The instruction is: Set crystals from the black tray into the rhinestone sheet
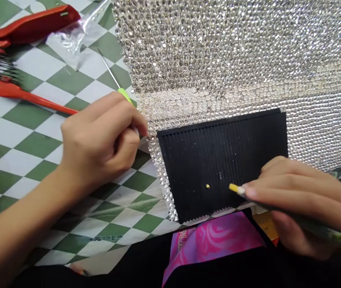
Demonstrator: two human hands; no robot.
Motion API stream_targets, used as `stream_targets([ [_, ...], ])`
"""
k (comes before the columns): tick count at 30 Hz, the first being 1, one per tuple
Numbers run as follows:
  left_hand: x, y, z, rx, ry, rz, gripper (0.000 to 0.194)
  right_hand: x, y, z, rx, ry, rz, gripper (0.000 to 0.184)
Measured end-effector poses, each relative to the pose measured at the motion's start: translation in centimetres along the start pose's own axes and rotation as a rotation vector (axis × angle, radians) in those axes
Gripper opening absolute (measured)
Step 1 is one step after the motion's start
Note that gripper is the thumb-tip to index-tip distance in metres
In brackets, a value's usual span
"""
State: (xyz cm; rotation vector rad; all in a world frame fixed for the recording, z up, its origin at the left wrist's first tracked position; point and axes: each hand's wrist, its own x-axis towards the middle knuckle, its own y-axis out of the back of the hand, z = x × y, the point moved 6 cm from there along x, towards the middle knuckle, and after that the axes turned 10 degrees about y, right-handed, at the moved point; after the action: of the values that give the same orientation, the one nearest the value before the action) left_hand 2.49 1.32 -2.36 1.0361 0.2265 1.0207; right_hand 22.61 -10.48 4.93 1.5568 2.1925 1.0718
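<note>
My right hand (296, 200) is closed round a pen-like tool (281, 214) whose yellow tip (233, 187) rests on a black ridged tray (218, 160). A tiny gold bead (208, 186) lies on the tray just left of the tip. The tray sits on a sheet of silver rhinestone mesh (233, 56). My left hand (104, 140) is curled at the mesh's left edge, fingertips pinched together by the tray's corner; what they pinch is hidden. A green-handled needle tool (119, 89) lies just behind that hand.
The table has a green and white checkered cloth (23, 148). Red pliers-like tool (17, 28) lies at the far left, with a clear plastic bag (74, 32) beside it. A pink patterned packet (215, 240) sits at the near edge.
</note>
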Motion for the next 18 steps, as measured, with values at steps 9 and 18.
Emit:
stream_targets([
  [9, -0.1, 0.0, 0.0, 0.011, 0.004, -0.010, 0.020, 0.7, -3.6, 0.1, 0.068, 0.080, -0.013, 0.025],
  [18, -0.2, 0.0, 0.0, 0.024, 0.004, -0.016, 0.019, 0.5, -3.9, 0.1, 0.121, 0.145, 0.003, 0.019],
])
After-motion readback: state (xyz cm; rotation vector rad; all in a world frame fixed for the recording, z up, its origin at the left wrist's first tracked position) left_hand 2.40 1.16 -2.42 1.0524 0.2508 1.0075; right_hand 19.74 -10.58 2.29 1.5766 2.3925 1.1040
